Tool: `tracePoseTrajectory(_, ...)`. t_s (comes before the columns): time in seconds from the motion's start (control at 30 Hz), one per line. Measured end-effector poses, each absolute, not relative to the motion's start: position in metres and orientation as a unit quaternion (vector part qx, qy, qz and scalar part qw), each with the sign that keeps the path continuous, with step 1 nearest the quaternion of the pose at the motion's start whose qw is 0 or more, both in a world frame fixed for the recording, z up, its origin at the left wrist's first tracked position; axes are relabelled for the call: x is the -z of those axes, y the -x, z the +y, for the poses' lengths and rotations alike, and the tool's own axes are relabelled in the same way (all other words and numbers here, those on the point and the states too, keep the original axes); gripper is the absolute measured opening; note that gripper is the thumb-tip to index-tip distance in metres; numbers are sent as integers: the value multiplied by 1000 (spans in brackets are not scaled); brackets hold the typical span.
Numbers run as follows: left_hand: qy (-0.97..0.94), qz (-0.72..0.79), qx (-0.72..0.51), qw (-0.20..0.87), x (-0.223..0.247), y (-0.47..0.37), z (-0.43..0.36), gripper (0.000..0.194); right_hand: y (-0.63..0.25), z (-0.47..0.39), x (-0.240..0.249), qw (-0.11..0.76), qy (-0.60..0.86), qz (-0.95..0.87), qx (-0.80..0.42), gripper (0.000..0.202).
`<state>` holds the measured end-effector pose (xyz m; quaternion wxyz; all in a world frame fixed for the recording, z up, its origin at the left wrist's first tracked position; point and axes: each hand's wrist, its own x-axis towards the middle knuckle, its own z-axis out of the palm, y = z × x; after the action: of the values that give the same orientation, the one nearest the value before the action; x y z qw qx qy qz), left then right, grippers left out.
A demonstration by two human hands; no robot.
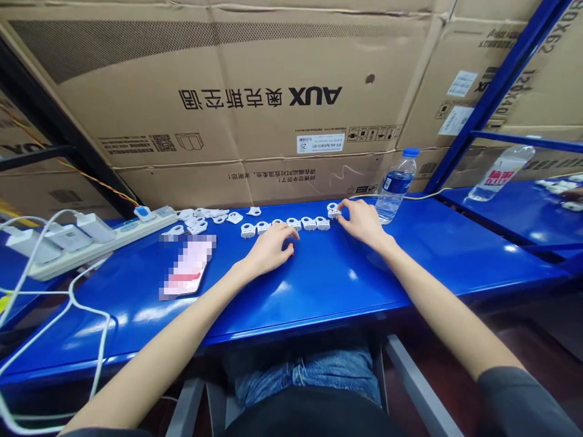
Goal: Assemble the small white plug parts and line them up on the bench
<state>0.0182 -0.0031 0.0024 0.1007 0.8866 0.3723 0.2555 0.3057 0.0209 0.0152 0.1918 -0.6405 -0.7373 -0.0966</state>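
Observation:
My right hand [362, 222] pinches a small white plastic piece [333, 210] with a ring-shaped top and thin pins below, at the right end of a row. Similar white ringed pieces [308, 223] stand in that row along the blue table. Just in front of the row is my left hand [272, 249], its fingers loosely bent, with a gap between thumb and forefinger. A tiny red spot shows at its thumb tip; I cannot tell what it is. Part of the row is hidden behind this hand. To the left lies a loose heap of white pieces [198, 220].
A phone [190, 267] lies left of my left forearm. A white power strip [132, 233] with chargers and cables fills the left side. A water bottle [395, 188] stands beside my right hand, another [501, 173] farther right. A large cardboard box [255, 133] backs the blue table [319, 285].

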Motion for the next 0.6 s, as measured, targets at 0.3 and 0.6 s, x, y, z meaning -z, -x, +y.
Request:
tracePoseTrajectory(0.3,-889,371,-234,129,-4,-17,-6,24,-311,18,-16,104,685,-721,-13,22)
tracePoseTrajectory(0.6,-874,401,-258,97,-2,-18,-6,20,-310,21,-10,93,670,-737,-12,22)
